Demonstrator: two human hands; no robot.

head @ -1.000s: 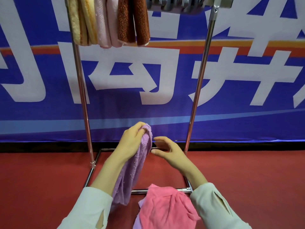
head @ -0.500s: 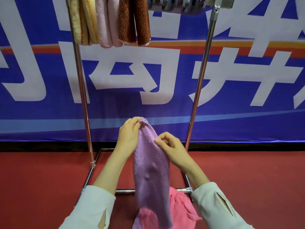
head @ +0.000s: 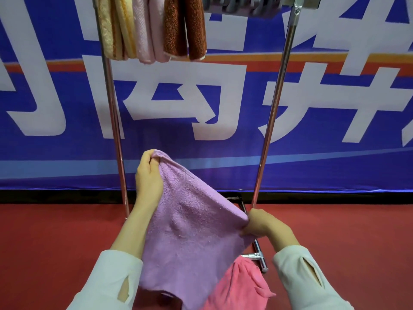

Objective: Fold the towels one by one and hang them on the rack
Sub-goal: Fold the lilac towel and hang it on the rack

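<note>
A lilac towel (head: 187, 233) hangs spread in front of me. My left hand (head: 148, 177) pinches its upper corner, held high. My right hand (head: 261, 224) grips the other corner, lower and to the right, so the top edge slopes down to the right. A pink towel (head: 241, 285) lies crumpled below, partly behind the lilac one. The metal rack (head: 271, 121) stands just beyond my hands. Three folded towels hang from its top bar: a yellow one (head: 116, 27), a pale pink one (head: 148, 30) and a rust-brown one (head: 184, 27).
The rack's left post (head: 112, 121) and its base tubes (head: 257, 256) rest on a red carpet (head: 55, 242). A blue banner (head: 335, 153) with large white characters fills the wall behind. Grey clips (head: 241, 5) sit on the top bar's right part.
My right hand took hold of the lilac towel's edge, then drew down and to the right. The towel has opened from a narrow hanging strip into a wide sheet. My left hand rose slightly.
</note>
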